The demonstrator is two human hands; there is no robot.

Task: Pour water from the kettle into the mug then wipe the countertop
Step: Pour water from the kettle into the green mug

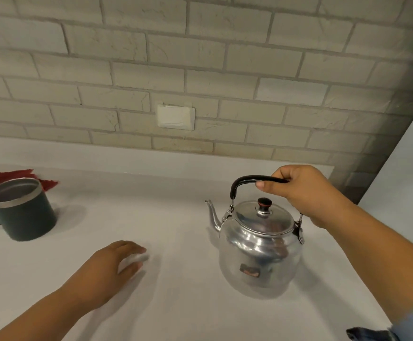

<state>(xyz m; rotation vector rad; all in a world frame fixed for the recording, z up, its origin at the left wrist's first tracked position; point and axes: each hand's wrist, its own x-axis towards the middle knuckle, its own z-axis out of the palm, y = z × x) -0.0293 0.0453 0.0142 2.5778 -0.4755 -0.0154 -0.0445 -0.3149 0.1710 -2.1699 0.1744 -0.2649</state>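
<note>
A shiny metal kettle (pixel 259 249) stands upright on the white countertop (pixel 176 212) at the right, spout pointing left, lid on. My right hand (pixel 306 190) is closed around its black handle from the right. A dark green mug (pixel 21 210) with a steel rim stands at the far left, handle to the left, its inside dark. A red cloth (pixel 45 179) lies behind the mug. My left hand (pixel 112 269) rests palm down on the counter in the near middle, fingers together and holding nothing.
A pale brick wall (pixel 200 70) with a blank white plate (pixel 176 117) rises behind the counter. A white panel (pixel 412 153) closes off the right side. The counter's right edge runs close past the kettle.
</note>
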